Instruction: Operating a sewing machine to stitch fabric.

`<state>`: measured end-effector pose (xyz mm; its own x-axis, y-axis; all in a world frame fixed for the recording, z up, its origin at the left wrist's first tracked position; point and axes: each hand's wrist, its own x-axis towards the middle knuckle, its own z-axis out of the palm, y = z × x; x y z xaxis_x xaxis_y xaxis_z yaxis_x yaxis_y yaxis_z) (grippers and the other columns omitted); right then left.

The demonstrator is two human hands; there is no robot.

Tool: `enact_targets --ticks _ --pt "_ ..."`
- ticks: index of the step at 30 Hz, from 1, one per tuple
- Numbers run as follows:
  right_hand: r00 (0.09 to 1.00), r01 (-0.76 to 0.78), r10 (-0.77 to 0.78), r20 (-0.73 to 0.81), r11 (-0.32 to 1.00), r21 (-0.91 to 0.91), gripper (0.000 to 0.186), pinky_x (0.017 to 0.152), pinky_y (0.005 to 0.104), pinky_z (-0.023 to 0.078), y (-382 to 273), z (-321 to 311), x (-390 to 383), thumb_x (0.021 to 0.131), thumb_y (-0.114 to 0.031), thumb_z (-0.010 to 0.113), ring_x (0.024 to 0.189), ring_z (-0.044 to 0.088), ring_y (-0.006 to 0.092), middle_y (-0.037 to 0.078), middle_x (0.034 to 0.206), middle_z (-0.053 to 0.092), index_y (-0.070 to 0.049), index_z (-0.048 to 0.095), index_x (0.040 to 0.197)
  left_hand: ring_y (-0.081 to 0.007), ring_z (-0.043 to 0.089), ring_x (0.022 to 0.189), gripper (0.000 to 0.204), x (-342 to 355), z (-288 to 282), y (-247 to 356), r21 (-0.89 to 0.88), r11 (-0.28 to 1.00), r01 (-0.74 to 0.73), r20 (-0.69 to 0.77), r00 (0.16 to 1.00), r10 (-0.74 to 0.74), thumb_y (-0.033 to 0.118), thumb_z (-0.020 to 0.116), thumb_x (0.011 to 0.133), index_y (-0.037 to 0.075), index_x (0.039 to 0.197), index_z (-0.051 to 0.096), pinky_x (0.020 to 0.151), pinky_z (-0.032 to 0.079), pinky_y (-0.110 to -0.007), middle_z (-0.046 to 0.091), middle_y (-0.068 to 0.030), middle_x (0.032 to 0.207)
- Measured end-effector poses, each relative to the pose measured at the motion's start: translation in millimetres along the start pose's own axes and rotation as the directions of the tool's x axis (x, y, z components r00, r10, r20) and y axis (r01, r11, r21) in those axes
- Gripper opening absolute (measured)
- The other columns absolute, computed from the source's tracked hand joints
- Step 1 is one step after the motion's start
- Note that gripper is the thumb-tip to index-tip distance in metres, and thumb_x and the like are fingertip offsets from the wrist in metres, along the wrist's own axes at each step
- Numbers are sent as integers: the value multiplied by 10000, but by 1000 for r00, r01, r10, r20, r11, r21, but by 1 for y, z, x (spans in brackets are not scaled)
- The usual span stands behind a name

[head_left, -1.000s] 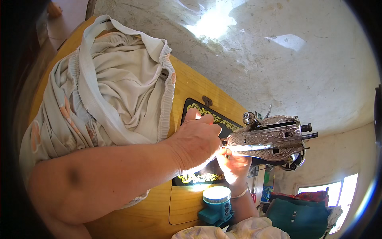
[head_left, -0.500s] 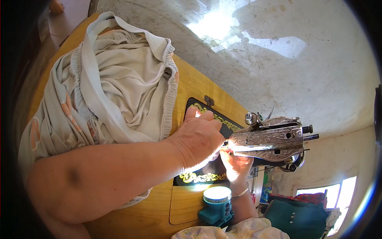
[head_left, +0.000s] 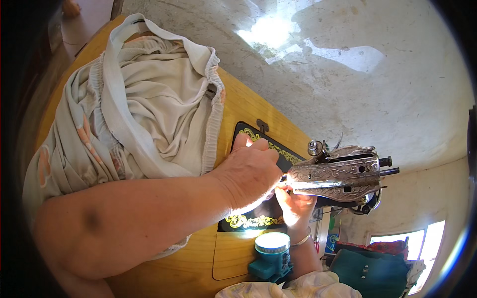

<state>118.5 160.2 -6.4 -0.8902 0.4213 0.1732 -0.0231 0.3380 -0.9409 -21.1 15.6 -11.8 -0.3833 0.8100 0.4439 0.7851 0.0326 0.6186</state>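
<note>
My left hand (head_left: 251, 166) reaches in from the left with its back toward me. Its fingers are curled and closed beside the needle end of an ornate metal sewing machine head (head_left: 335, 174); its fingertips and anything in them are hidden. Coming up from below, my right hand (head_left: 297, 206), with a bangle at the wrist, is closed in a pinch under that same end. Glare and the left hand cover what it pinches. Beneath both hands lies the machine's black bed with gold scrollwork (head_left: 253, 222).
A pale grey garment with a gathered waistband (head_left: 154, 99) is heaped on the wooden table (head_left: 243, 99) at left. Near my right wrist stands a lit teal lamp (head_left: 271, 260). A dark green padded thing (head_left: 367, 273) is at lower right, beside a bright window (head_left: 432, 248).
</note>
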Motion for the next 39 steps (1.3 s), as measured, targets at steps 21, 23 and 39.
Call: enact_targets --ticks 21,23,39 --pt "1000 -26 26 8 1000 13 381 685 243 426 -5 1 2 688 106 608 812 454 118 47 956 492 -55 489 1013 -187 484 875 74 3 4 0 14 999 -45 -60 997 45 156 583 668 156 724 631 820 311 -419 518 16 774" --pt "999 -41 41 8 998 51 390 683 241 425 -5 2 1 687 110 604 817 452 119 47 958 494 -56 490 1021 -186 484 876 75 1 4 0 27 999 -38 -65 997 40 157 579 673 155 725 632 822 311 -418 518 16 773" --pt "995 -53 57 -76 997 49 426 728 280 441 -10 8 -4 673 130 622 834 477 123 55 988 517 -52 508 1040 -197 484 901 69 -4 -2 4 -18 1000 -2 4 1000 2 154 585 682 151 723 641 816 305 -437 543 2 804"
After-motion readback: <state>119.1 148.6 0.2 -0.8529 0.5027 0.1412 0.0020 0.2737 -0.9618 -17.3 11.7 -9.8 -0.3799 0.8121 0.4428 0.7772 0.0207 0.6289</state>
